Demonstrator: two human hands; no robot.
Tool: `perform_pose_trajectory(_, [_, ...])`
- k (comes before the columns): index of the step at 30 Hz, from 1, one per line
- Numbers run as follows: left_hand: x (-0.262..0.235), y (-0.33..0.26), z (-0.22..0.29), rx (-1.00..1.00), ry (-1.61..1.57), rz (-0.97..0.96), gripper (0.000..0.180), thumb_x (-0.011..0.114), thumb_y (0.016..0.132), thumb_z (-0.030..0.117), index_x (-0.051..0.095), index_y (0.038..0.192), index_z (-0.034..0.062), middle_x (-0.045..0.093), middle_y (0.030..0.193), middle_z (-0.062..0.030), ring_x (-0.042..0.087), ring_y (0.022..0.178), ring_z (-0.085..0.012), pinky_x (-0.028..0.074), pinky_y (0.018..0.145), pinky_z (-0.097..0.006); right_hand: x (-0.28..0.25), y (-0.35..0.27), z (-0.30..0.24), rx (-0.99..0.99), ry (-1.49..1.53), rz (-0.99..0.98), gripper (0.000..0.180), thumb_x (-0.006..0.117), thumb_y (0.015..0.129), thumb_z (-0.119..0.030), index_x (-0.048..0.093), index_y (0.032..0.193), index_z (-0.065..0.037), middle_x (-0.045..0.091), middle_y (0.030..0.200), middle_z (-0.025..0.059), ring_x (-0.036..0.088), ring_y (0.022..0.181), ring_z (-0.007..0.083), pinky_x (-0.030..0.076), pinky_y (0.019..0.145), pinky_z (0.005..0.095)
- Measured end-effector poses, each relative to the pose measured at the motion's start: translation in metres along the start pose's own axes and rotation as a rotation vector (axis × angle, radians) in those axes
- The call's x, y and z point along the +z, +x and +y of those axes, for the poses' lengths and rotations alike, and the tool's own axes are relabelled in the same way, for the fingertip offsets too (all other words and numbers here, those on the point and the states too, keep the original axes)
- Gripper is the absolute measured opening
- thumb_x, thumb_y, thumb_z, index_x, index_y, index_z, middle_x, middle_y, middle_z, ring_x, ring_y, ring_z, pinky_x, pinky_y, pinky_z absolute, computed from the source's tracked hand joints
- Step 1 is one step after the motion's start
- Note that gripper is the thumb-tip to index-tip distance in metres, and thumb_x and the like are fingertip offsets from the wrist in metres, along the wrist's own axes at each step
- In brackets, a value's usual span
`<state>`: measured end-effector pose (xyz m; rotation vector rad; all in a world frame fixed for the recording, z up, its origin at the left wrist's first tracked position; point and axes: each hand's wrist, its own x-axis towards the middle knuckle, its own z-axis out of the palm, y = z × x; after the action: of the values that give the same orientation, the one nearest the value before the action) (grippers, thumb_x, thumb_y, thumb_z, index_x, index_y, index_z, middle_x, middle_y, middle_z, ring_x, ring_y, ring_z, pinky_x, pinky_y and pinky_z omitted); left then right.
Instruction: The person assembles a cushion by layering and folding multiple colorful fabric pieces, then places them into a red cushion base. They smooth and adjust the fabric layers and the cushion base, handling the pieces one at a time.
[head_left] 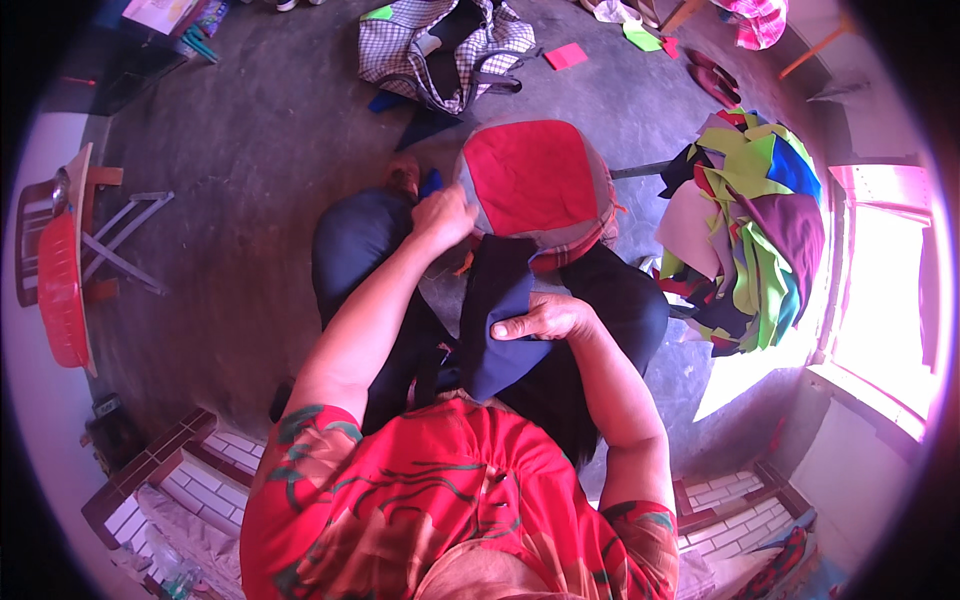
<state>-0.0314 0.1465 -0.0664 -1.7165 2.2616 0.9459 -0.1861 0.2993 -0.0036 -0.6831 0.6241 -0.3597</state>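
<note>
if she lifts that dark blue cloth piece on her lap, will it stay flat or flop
Probably flop: the dark blue cloth piece already bends and drapes over her lap under the right hand. It looks thin and light, like the scraps in the colourful fabric pile. It is unlikely to slip, being soft cloth lying on cloth.

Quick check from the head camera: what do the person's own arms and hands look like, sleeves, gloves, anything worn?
Both forearms are bare and enter from the lower edge. The left hand and the right hand wear no gloves; no rings or wristbands can be made out. The short sleeves belong to a red top with a green and tan leafy pattern, ending above the elbows.
</note>
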Motion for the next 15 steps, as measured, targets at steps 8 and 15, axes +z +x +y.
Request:
perform_pose_trajectory(8, [0.035, 0.029, -0.007, -0.337, -0.775, -0.13, 0.059, 0.07, 0.077, 0.034, 0.052, 0.109, -0.0133, 0.056, 0.115, -0.0256, 0.058, 0.105, -0.0291, 0.049, 0.08, -0.039, -0.006, 0.007, 0.003, -0.07, -0.361, 0.001, 0.046, 0.06, 0.085, -0.046, 0.063, 0.104, -0.004, 0.063, 0.094, -0.0007, 0.054, 0.091, 0.012, 0.042, 0.084, 0.0284])
perform_pose_trajectory(15, [0.077, 0.069, -0.039, -0.207, -0.978, 0.181, 0.055, 0.081, 0.065, 0.018, 0.05, 0.102, -0.0092, 0.062, 0.098, -0.0213, 0.062, 0.091, -0.0266, 0.047, 0.08, -0.034, -0.001, 0.01, 0.005, -0.15, -0.263, 0.058, 0.044, 0.06, 0.086, -0.043, 0.062, 0.104, -0.003, 0.062, 0.092, -0.0025, 0.054, 0.088, 0.0102, 0.042, 0.083, 0.0278])
